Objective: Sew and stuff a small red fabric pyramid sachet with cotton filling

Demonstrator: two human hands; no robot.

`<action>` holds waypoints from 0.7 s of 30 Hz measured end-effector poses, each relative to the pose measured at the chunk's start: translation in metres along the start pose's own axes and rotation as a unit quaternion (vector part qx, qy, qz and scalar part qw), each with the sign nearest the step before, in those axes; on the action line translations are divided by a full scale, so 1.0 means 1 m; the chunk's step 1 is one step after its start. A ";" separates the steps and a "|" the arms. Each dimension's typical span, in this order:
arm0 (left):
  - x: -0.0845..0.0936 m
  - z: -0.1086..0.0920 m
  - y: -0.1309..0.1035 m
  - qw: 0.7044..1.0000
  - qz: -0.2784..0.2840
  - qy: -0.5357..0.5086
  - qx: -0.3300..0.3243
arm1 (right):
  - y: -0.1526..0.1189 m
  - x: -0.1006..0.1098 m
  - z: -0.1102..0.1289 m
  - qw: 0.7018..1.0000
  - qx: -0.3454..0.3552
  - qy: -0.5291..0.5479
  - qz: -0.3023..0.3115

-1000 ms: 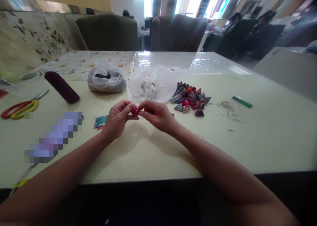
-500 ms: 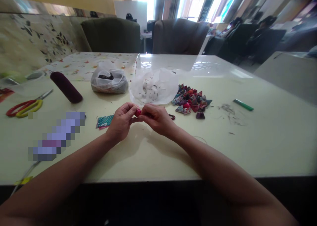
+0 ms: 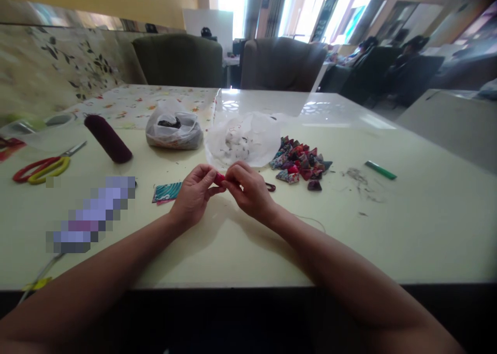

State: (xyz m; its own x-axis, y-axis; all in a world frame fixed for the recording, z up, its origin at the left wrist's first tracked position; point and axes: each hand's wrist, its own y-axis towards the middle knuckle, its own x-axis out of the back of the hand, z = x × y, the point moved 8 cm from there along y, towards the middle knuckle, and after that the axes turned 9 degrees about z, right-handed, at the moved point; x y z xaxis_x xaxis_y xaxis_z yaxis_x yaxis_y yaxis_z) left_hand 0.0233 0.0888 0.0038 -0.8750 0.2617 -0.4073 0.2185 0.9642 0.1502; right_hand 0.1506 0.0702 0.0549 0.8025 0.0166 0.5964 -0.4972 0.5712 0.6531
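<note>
Both my hands meet over the pale table [image 3: 407, 224], pinching one small red fabric piece [image 3: 219, 178] between them. My left hand [image 3: 194, 194] grips it from the left with thumb and fingers. From the right, my right hand [image 3: 250, 191] closes its fingertips on the same piece. A thin thread [image 3: 310, 219] trails on the table beside my right wrist. Just beyond my right hand lies a pile of small colourful fabric triangles [image 3: 301, 160], with a dark loose one [image 3: 313, 185] in front of it.
A white plastic sheet with stuffing [image 3: 244, 136] and a tied clear bag [image 3: 174, 131] lie behind my hands. A maroon roll [image 3: 107, 138], red and yellow scissors [image 3: 39, 167] and a teal patterned scrap [image 3: 167, 191] are at left. A green stick [image 3: 380, 170] lies at right. People sit far back right.
My hands have drifted slightly right with the red piece, and my fingers have closed more over it so less of it shows. The view has tilted a little.
</note>
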 end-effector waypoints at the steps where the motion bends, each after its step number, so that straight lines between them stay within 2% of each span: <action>1: 0.000 0.000 0.000 1.000 -0.002 -0.001 0.002 | 0.000 0.000 -0.001 1.000 -0.003 0.000 -0.003; 8: 0.002 0.001 0.001 1.000 -0.007 -0.004 -0.006 | -0.001 -0.002 -0.004 0.999 -0.012 0.037 -0.003; 15: -0.002 -0.005 -0.002 0.999 -0.005 0.023 -0.026 | 0.001 0.001 -0.006 0.998 -0.052 0.046 0.010; 21: -0.002 -0.014 0.000 0.993 0.020 0.104 -0.055 | 0.002 0.004 0.000 1.000 -0.018 -0.004 0.001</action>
State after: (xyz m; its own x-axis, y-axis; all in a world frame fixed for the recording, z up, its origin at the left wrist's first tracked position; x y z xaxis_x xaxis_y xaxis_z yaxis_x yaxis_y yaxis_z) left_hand 0.0194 0.0873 0.0170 -0.9395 0.2740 -0.2053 0.2163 0.9398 0.2645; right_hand 0.1529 0.0716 0.0586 0.7985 0.0119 0.6019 -0.4874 0.5997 0.6347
